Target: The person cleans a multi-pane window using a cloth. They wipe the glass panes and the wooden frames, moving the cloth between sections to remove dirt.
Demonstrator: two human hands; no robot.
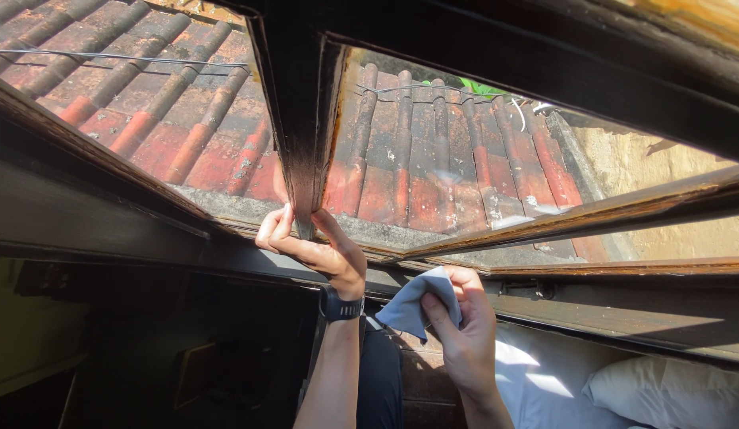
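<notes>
— Where are the hands right now?

— The left hand point(314, 246), a dark watch point(340, 305) on its wrist, is up at the bottom end of the dark wooden window frame point(302, 119), the upright bar between the two panes. Its fingers point(275, 225) are curled around that bar, pinching the lower tip of it.

— And the other one?

— The right hand point(457, 326) sits lower, just below the sill point(623, 318). Its fingers point(437, 314) are closed on a pale blue cloth point(409, 306), bunched up between thumb and fingers, with a corner sticking out to the left.

— Is the cloth touching the window?

— No. It hangs in the hand beneath the frame, just beside the left wrist, clear of glass and wood.

— What lies beyond the glass?

— A roof point(401, 159) of weathered red tiles in bright sun, with a thin wire point(107, 56) stretched over it, a bit of green leaf point(480, 87) at the top, and a pale plaster wall point(647, 159) to the right.

— And inside the room?

— A white pillow point(663, 389) and white bedding point(536, 381) lie at the lower right, partly sunlit. The left side is in deep shadow; I cannot tell what stands there.
</notes>
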